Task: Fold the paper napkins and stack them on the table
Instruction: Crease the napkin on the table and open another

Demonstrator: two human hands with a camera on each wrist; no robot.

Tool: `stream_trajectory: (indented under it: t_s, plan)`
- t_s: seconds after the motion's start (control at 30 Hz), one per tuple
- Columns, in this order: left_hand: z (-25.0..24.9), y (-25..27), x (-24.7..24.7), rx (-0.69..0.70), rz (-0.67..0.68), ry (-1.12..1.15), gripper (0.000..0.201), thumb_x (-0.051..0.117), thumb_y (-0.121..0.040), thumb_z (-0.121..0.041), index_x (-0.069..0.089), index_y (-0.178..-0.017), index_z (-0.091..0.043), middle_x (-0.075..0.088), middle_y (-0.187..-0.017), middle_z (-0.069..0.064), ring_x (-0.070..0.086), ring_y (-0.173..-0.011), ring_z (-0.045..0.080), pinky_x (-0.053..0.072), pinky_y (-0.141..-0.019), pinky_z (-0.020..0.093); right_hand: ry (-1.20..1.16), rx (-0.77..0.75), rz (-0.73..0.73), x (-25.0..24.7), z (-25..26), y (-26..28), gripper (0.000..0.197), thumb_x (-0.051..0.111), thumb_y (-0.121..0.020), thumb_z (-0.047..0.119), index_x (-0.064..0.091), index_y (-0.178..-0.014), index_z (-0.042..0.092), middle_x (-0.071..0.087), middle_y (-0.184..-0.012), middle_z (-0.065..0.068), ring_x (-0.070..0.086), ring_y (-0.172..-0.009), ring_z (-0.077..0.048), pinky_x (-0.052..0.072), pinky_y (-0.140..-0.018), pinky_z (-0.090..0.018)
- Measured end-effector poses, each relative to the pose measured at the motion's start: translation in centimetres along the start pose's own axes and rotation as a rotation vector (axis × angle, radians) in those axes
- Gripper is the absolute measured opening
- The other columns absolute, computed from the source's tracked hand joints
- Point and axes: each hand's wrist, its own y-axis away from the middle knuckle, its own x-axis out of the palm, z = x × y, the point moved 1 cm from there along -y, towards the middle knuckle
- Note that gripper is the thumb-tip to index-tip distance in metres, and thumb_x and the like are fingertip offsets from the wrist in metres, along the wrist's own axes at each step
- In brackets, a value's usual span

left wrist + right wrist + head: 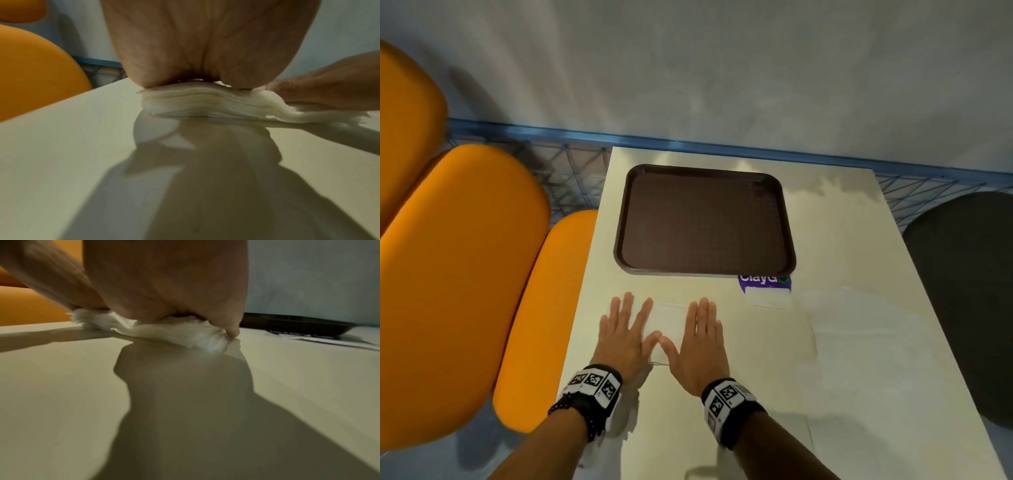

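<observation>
1. Hands lie flat near the front of the table [859, 342]; the left hand [625, 337] and the right hand [700, 346] rest side by side, palms down, fingers straight and spread, thumbs angled toward each other with their tips nearly touching.
2. Both palms press on a stack of white paper napkins [667, 323]; neither hand curls round it or pinches it; in the left wrist view the stack [205, 104] shows many thin layers squashed under the heel of the left hand [205, 40]; in the right wrist view its fluffy edge [185, 335] bulges out beneath the right hand [164, 280].
3. Just beyond and to the right, a purple and white card [765, 289] lies flat on the table, its far edge tucked at the tray's near rim.
4. Farther back sits a dark brown tray [619, 240], nothing on it.
5. Orange seats [462, 281] stand left of the table; 1 dark seat [969, 291] stands right; a blue rail [688, 142] and a grey wall [722, 68] lie behind.
</observation>
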Motion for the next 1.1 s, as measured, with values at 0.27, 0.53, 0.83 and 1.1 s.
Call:
stream_trajectory:
  t_s: [0.27, 0.53, 0.83, 1.1]
  plan:
    - [-5.2, 0.8, -4.5, 0.101, -0.121, -0.023, 0.071, 0.03, -0.093, -0.062, 0.033, -0.152, -0.022, 0.035, -0.157, 0.015, 0.032, -0.145, 0.036, 0.012, -0.12, 0.051, -0.227, -0.051, -0.082, -5.8, -3.5, 3.2, 0.055, 0.033, -0.104, 0.047, 0.035, -0.15, 0.019, 0.024, -0.163, -0.011, 0.022, -0.151, -0.032, 0.018, -0.122, -0.049]
    - [-21.4, 0.6, -2.1, 0.288, 0.383, 0.446, 0.012, 0.06, -0.094, -0.029, 0.062, -0.082, -0.032, 0.066, -0.082, -0.015, 0.062, -0.074, 0.002, 0.043, -0.064, 0.01, -0.38, 0.275, -0.126, -7.2, -21.0, 11.9, 0.02, 0.048, -0.101, 0.036, 0.062, -0.106, 0.024, 0.064, -0.106, 0.007, 0.06, -0.1, -0.013, 0.043, -0.078, -0.023]
    - [-33.4, -3.5, 3.4, -0.094, 0.252, 0.63, 0.041, 0.07, -0.087, -0.041, 0.046, -0.112, -0.019, 0.067, -0.102, 0.004, 0.058, -0.093, 0.024, 0.038, -0.079, 0.027, -0.232, 0.377, 0.151, -4.7, -32.2, 16.8, 0.064, 0.043, -0.101, 0.049, 0.021, -0.156, 0.025, 0.008, -0.167, -0.001, 0.01, -0.154, -0.021, 0.027, -0.119, -0.043]
    - [-36.3, -2.6, 3.3, -0.014, 0.078, 0.734, 0.027, 0.075, -0.083, -0.014, 0.064, -0.102, -0.03, 0.054, -0.073, 0.001, 0.057, -0.073, 0.024, 0.044, -0.068, 0.027, -0.265, 0.29, 0.095, -4.9, -34.7, 16.3, 0.05, 0.047, -0.099, 0.042, 0.04, -0.145, 0.023, 0.037, -0.153, 0.002, 0.036, -0.139, -0.022, 0.038, -0.11, -0.04]
